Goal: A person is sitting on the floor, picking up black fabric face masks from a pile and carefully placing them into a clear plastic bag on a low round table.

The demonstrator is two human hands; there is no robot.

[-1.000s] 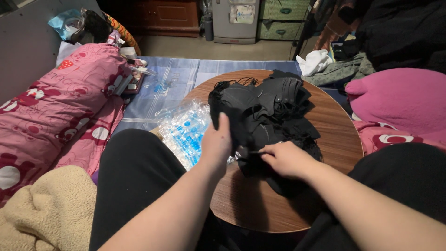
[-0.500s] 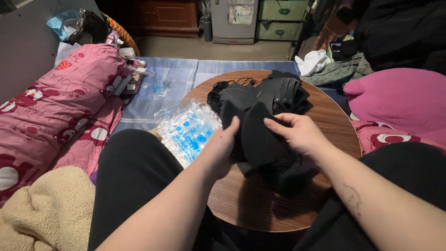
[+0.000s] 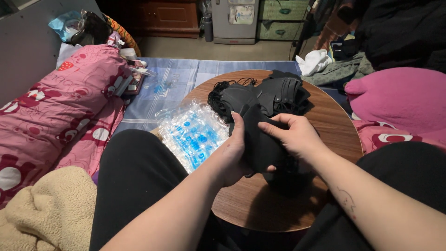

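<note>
Black fabric piece (image 3: 260,139) pinched between left hand (image 3: 232,155) and right hand (image 3: 297,137) — both closed on it, lifted clear of black pile (image 3: 265,95) on round wooden table (image 3: 334,130) for separate handling.

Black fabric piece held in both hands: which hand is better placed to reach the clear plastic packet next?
Probably the left hand. It grips the black fabric piece on the side nearest the clear plastic packet, which lies just left of it. The right hand would have to cross over.
</note>
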